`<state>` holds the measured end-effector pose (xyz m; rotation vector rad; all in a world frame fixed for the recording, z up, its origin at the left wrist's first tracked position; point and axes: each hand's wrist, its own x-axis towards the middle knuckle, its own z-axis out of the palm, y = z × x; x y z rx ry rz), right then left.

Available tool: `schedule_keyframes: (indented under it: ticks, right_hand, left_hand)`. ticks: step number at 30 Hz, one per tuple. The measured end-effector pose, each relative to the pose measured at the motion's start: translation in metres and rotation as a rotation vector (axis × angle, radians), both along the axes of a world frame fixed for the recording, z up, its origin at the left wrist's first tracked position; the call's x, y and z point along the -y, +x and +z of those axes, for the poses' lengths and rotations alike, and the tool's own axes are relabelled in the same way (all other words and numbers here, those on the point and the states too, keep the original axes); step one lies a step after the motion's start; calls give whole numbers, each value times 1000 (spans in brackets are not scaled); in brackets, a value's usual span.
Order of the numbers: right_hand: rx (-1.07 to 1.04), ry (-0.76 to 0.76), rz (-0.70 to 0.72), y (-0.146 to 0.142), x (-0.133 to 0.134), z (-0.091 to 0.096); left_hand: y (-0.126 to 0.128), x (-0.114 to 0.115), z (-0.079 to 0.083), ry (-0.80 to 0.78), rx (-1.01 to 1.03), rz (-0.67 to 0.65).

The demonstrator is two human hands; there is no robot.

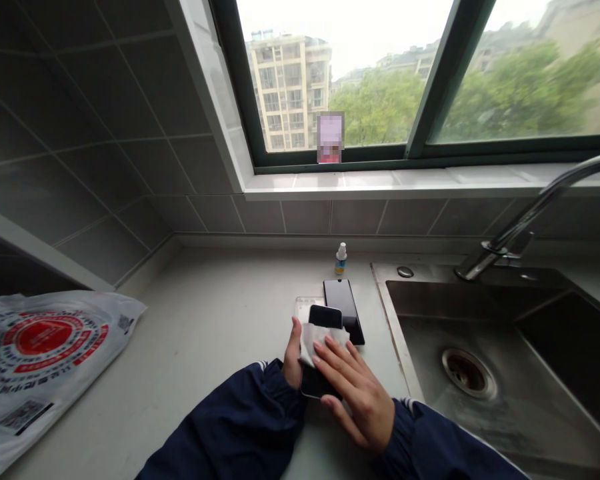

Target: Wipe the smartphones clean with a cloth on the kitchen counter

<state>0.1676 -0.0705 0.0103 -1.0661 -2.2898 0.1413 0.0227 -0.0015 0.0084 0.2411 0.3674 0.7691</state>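
Observation:
My left hand (293, 357) is closed around the left edge of a dark smartphone (326, 317), its thumb along the side and its other fingers hidden underneath. A thin white wipe (310, 339) lies across the middle of the screen. My right hand (361, 390) presses the wipe onto the glass with straight fingers, the thumb low near the phone's bottom end. Just beyond, a second, larger black phone (341, 300) lies face up on the counter. Partly covered by the held phone, a clear phone case (304, 304) shows. A small white-capped bottle (341, 260) stands upright behind them.
Right of the phones is a steel sink (390, 320) with a chrome faucet (505, 240). A printed plastic bag (55, 353) lies at the left on the white counter (220, 300). Behind runs a tiled wall under a window sill (370, 180).

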Motion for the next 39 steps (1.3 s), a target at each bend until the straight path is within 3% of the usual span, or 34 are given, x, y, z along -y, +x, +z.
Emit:
schedule_keyframes:
  ticks: [6, 13, 23, 31, 39]
  right_hand:
    - [-14, 8, -18, 9, -8, 1]
    - [-38, 26, -147, 26, -20, -4]
    - [-10, 68, -252, 21, -22, -12]
    - [122, 76, -136, 3, -14, 2]
    - [51, 76, 31, -2, -1, 12]
  left_hand:
    - [-1, -2, -1, 37, 9, -27]
    - [-1, -3, 1, 175, -6, -153]
    - [2, -2, 5, 298, -68, -134]
    - [2, -2, -7, 151, 69, -89]
    - [-5, -4, 3, -72, 14, -68]
